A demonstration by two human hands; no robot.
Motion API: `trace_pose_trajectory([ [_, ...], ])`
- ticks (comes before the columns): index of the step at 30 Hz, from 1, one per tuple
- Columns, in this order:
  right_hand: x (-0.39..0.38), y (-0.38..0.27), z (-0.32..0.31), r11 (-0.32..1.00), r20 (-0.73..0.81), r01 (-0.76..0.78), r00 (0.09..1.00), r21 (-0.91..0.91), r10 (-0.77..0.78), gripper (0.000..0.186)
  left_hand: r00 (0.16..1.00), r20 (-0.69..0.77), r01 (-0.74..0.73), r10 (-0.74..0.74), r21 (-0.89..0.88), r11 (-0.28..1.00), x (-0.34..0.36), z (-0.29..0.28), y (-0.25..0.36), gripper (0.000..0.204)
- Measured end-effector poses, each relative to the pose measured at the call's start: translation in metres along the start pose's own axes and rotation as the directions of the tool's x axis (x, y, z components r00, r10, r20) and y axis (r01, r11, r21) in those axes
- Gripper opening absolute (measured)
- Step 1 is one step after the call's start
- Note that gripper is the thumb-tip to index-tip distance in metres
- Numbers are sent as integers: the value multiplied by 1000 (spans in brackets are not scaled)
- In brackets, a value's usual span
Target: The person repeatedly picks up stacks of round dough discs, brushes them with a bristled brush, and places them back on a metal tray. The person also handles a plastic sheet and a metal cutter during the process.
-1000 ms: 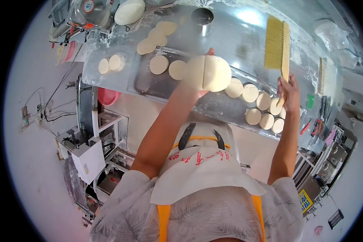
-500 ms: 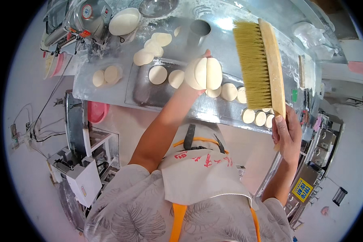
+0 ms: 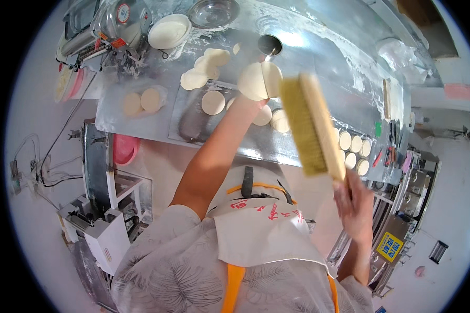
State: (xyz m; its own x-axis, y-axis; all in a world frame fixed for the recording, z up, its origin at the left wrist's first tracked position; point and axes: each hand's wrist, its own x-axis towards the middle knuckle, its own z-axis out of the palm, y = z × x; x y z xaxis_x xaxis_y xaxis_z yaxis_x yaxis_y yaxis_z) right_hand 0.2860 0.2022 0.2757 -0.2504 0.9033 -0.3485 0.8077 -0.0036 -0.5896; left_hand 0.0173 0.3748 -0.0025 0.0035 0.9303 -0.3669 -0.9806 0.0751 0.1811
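My left hand (image 3: 261,103) is closed on a few pale round dough wrappers (image 3: 253,82), lifted above the metal tray (image 3: 191,120). The wrappers hide most of its fingers. In my right hand (image 3: 355,204) is the wooden handle end of a flour brush (image 3: 319,126) with long yellowish bristles. The brush is tilted and blurred, its bristles toward the wrappers but apart from them. Dough rounds lie in the tray, among them a single round (image 3: 213,103) left of my wrist and small stacks (image 3: 355,143) at the right.
Overlapping dough rounds (image 3: 205,68) lie behind the tray, and two more (image 3: 142,99) at the left. Farther back stand a metal cylinder (image 3: 270,46), a white bowl (image 3: 169,32), a steel bowl (image 3: 214,13) and a grey machine (image 3: 121,23). Flour dusts the metal table (image 3: 344,68).
The brush has swung left and nearer to me, tilting toward the wrappers. My right hand has moved lower. My left hand still holds the wrappers, which now lie more closely together.
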Motion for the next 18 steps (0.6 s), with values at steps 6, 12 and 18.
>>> trace_pose_trajectory([
  [6,48,11,19,993,-17,50,998,-111,-52,33,984,131,-143,121,169,975,-1,23,13,30],
  [12,25,8,0,976,-104,-116,985,183,136,39,998,11,-58,57,162,985,-17,42,43,21],
  [18,25,-12,-6,975,-149,-52,985,218,86,37,996,-29,-76,87,268,960,-14,55,26,31],
])
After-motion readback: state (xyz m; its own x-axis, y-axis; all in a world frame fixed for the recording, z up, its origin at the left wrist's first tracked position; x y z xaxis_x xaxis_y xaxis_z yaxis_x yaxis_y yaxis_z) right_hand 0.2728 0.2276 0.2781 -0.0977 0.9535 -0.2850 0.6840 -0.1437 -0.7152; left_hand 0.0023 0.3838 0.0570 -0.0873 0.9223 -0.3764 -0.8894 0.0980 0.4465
